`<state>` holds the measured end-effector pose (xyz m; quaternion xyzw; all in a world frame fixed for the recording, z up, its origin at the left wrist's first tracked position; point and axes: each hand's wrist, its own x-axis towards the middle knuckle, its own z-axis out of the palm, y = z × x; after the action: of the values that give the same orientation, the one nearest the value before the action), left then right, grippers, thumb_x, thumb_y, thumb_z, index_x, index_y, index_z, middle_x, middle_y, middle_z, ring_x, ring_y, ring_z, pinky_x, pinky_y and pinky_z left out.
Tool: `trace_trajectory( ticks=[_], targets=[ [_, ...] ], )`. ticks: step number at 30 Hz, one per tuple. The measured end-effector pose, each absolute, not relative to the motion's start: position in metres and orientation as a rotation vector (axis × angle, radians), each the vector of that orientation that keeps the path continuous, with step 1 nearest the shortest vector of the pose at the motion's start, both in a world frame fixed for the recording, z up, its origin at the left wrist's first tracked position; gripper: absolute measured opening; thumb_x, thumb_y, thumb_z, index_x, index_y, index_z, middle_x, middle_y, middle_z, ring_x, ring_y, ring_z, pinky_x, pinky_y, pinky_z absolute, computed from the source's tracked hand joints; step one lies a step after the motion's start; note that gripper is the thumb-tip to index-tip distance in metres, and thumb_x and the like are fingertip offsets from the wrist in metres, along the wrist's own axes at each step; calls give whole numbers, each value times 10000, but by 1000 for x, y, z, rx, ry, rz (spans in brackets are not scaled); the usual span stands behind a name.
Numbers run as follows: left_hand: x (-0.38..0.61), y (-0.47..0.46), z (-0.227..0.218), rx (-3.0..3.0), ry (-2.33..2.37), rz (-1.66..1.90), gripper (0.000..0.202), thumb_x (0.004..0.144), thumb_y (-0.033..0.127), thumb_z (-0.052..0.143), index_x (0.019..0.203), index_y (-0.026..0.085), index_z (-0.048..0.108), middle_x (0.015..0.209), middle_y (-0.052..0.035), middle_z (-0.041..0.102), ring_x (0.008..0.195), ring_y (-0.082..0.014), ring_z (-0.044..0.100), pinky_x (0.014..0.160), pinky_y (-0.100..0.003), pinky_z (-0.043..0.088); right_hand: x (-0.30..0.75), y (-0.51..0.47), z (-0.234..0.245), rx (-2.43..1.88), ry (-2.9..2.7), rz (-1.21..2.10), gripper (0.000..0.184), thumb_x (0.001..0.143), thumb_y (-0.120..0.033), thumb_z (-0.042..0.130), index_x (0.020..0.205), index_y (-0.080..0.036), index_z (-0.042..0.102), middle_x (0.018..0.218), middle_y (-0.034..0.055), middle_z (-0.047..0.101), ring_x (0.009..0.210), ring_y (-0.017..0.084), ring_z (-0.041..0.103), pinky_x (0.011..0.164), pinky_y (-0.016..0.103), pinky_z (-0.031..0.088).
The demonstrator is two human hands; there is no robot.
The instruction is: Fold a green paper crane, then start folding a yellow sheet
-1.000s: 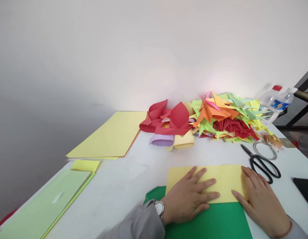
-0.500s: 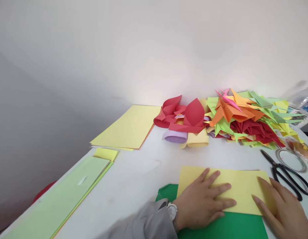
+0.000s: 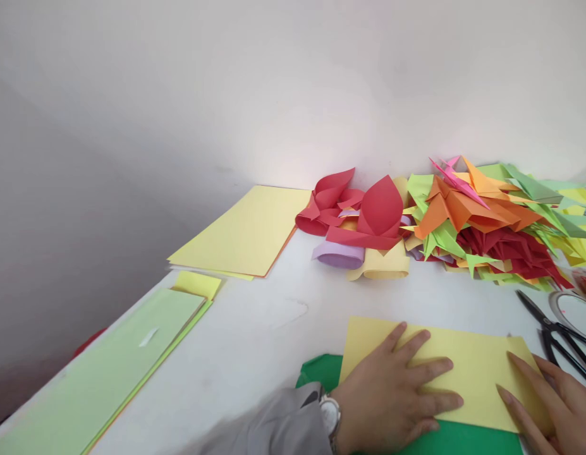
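Yellow sheet [image 3: 480, 373] is near right, lying flat, partly over the green sheet [image 3: 468, 439]. Step looks like flattening or lining up; next move calls for steady pressure, edges square. My left hand [image 3: 397, 392] is on it, palm down, fingers spread wide, nothing gripped. Right hand [image 3: 565, 404] sits at its right end, thumb and index tips apart on top, no pinch visible. Scissors [image 3: 551, 325] just beyond that hand; folded paper pile [image 3: 487, 215] far right.

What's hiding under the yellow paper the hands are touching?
A green sheet pokes out past the left end and near edge of the yellow paper. The paper and left hand cover the rest, so anything else can't be seen.
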<state>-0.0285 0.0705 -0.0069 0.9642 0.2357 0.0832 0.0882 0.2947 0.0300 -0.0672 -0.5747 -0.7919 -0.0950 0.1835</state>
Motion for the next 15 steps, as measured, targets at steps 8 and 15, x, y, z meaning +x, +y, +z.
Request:
trace_trajectory(
  ticks=[8, 15],
  targets=[
    [-26, 78, -19, 2992, 660, 293, 510, 880, 319, 616, 1365, 380, 471, 1466, 45, 465, 1361, -333, 362, 1093, -543, 307, 254, 24, -31, -1741, -2137, -265, 423, 924, -461, 499, 1229, -172, 547, 1190, 180, 547, 1079, 345, 544, 870, 534, 495],
    [-27, 89, -37, 3258, 526, 562, 508, 860, 410, 616, 1352, 391, 493, 1435, 46, 505, 1312, -303, 425, 1145, -502, 194, 250, 21, -28, -1756, -2121, -289, 373, 918, -372, 536, 1219, -152, 561, 1192, 173, 563, 1122, 330, 540, 944, 541, 453]
  ],
)
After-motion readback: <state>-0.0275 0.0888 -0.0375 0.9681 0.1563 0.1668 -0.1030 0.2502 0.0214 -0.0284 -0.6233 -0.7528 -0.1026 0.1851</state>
